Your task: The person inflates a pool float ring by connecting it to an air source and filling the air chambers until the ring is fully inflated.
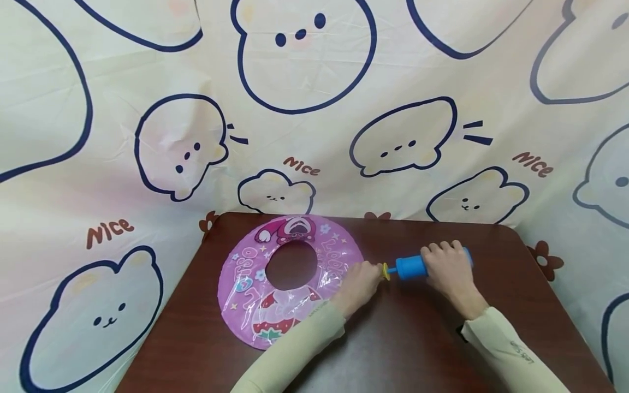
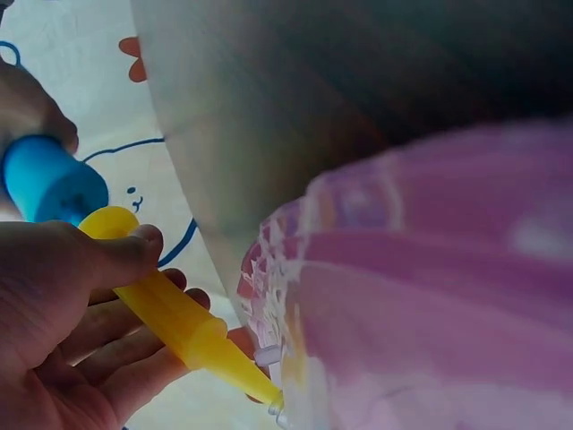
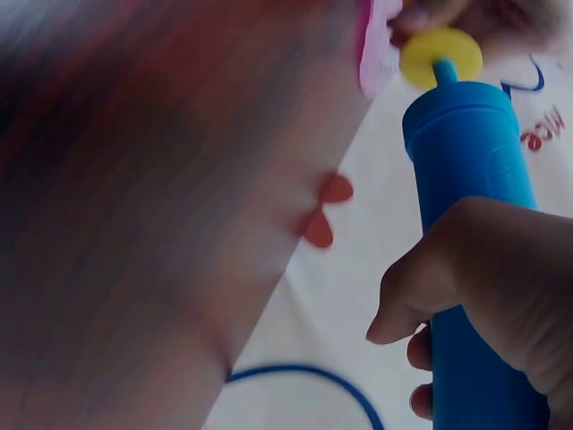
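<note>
A pink inflatable swim ring [image 1: 334,240] with printed cartoons lies on the table, rounded out with air. My left hand [image 1: 360,281] overlaps its right side in the head view. Between thumb and fingers, that hand holds the yellow nozzle end [image 2: 170,313] of a hand air pump; the tapered tip meets a clear valve [image 2: 277,410] on the ring. My right hand [image 1: 448,270] grips the pump's blue barrel [image 3: 470,157], its thumb lying across the near side. A short length of blue rod [image 3: 444,72] shows between barrel and yellow flange.
Under everything is a dark brown wooden table [image 1: 413,338]. Behind it and along the sides hangs a pale cloth [image 1: 324,136] printed with bear outlines and lettering, meeting the table's back edge.
</note>
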A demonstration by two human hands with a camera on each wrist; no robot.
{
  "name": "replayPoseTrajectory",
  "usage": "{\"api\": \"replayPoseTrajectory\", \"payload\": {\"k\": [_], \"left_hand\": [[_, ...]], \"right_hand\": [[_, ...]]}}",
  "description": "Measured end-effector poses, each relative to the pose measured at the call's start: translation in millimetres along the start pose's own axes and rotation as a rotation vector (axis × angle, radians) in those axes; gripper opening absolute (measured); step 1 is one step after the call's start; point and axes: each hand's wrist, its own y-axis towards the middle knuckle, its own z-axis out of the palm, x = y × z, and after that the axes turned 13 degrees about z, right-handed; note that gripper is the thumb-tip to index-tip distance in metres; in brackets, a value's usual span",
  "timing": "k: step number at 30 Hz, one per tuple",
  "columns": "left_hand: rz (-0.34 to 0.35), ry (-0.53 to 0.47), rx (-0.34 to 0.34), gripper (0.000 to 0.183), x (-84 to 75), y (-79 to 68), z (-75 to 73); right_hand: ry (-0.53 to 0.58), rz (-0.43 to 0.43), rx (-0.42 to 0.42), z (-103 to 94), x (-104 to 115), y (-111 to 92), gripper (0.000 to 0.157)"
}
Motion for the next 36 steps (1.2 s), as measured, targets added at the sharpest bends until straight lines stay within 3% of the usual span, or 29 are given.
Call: {"api": "replayPoseTrajectory", "payload": {"k": [4, 8, 15, 20, 24, 28, 36], "left_hand": [[0.011, 0.015, -0.027, 0.014, 0.9, 1.1, 1.4], [0.029, 0.032, -0.049, 0.013, 1.1, 2.3, 3.9], [0.024, 0.024, -0.063, 0.013, 1.7, 6.7, 2.8], [0.016, 0.005, -0.044, 0.012, 4.0, 5.1, 1.5], [0.019, 0.01, -0.041, 0.013, 5.5, 2.0, 1.1], [0.025, 0.028, -0.042, 0.011, 5.8, -0.5, 1.6], [0.012, 0.039, -0.013, 0.01, 2.8, -1.5, 0.7]], "right_hand": [[0.017, -0.019, -0.015, 6.3, 16, 2, 0.052], [0.022, -0.015, -0.003, 5.9, 15, -2, 0.062], [0.024, 0.008, -0.085, -13.9, -34, -3, 0.065], [0.001, 0.073, -0.118, -33.9, -75, -7, 0.071], [-0.018, 0.091, -0.114, -41.4, -89, -9, 0.076], [-0.026, 0.07, -0.088, -37.5, -79, -7, 0.077], [-0.015, 0.034, 0.013, -21.2, -35, -1, 0.066]]}}
